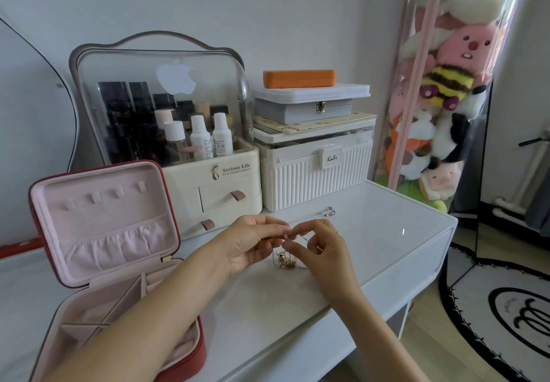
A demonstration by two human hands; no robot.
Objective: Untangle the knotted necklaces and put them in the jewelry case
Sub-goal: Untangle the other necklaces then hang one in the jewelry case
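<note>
Status: untangling in progress, nothing stowed yet.
- We pinch thin chain (300, 234) with both hands: left hand (253, 240), right hand (323, 250), fingertips nearly meeting above desk (387, 233).
- Gold tangle (286, 260) on desk, 6 o'clock of fingertips; knot apparently unresolved, detail too fine.
- Silver necklace (320, 214) at 1 o'clock, apparently separated.
- Jewelry case (98, 233) open at 9 o'clock; visible compartments hold no necklaces.
</note>
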